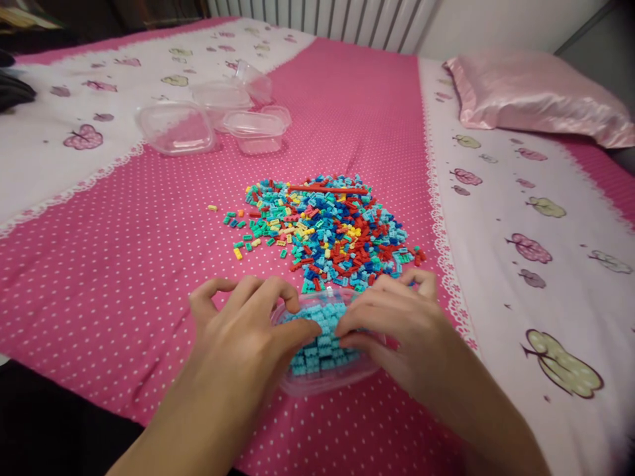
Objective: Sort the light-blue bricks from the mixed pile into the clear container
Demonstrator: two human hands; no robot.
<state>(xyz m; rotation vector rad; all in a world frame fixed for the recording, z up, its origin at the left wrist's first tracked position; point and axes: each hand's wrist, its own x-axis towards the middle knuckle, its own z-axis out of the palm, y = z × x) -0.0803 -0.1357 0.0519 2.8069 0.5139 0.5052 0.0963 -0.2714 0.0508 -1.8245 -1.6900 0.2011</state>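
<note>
Pink dotted bedspread with white tree-print side bands (pixel 99 291) as the work surface, white slatted panel (pixel 342 23) at the far side. Left hand (pixel 243 330): half open, fingers curled by the left rim, thumb stretched over the bricks, no brick visible in it. Right hand (pixel 401 317): thumb and forefinger nearly together over the bricks; can't tell if they pinch one. Between them, near side: clear plastic tub (pixel 327 385) holding light-blue toy bricks (pixel 325 324), packed in fairly neat rows.

Step in hand looks like setting bricks into those rows. Next move probably calls for light fingertip pressure, tub steadied, neighbours undisturbed.

Just beyond: loose heap of mixed-colour plastic bricks (pixel 342 231), thin red stick (pixel 327 190) across its far side. Far left: clear plastic containers (pixel 176 129). Far right: shiny pink pillow (pixel 536 99).
</note>
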